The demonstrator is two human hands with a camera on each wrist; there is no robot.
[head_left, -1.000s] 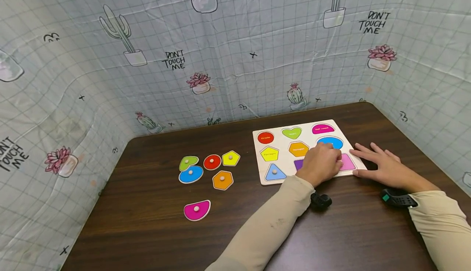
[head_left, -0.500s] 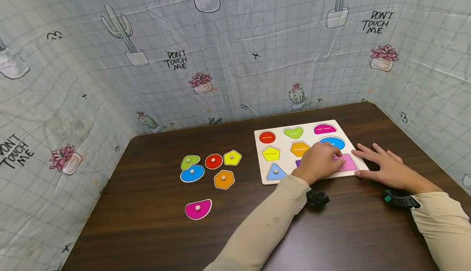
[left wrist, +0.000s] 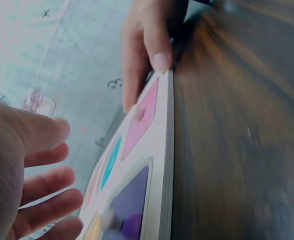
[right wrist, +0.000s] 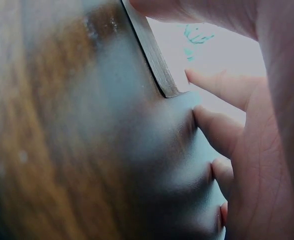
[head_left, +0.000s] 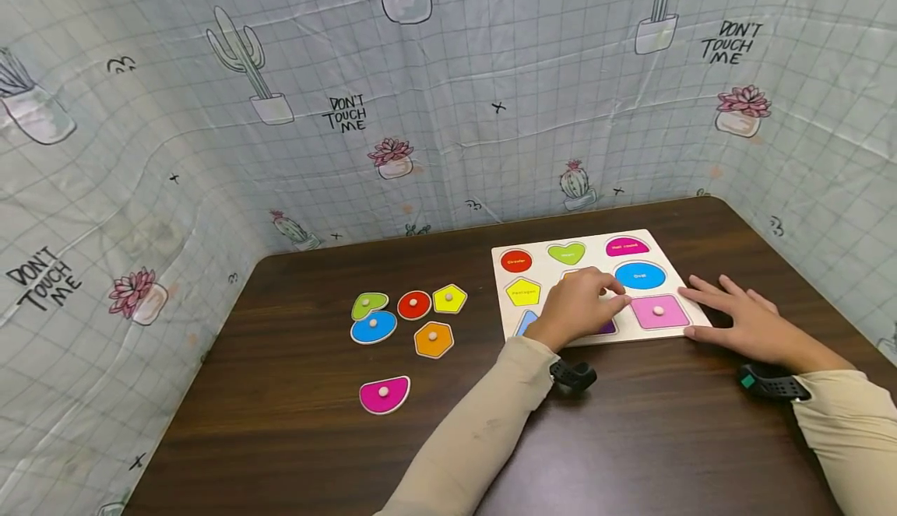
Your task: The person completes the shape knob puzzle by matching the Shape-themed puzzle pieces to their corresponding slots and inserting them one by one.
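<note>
My left hand (head_left: 580, 304) hovers over the white puzzle board (head_left: 596, 254), its fingers loosely bent and holding nothing. The left wrist view shows those fingers apart from a purple piece (left wrist: 132, 192) with a knob, set in the board. A pink rectangle piece (head_left: 673, 312) with a pale knob lies in the lower right corner slot. Part of a light blue triangle (head_left: 525, 322) shows beside my left wrist; the hand covers most of the hexagon picture. With fingers spread, my right hand (head_left: 753, 325) rests at the board's right edge, thumb and forefinger touching it.
Left of the board lie loose knobbed pieces: a green heart (head_left: 364, 307), partly under a blue oval (head_left: 381, 329), a red circle (head_left: 414, 310), a yellow pentagon (head_left: 449, 306), an orange hexagon (head_left: 434, 346) and a magenta half round (head_left: 392, 399). A patterned curtain (head_left: 462, 57) borders the table.
My left hand has moved left off the pink rectangle, uncovering it and its knob. It now lies over the board's middle and lower part. The right hand keeps its place at the edge.
</note>
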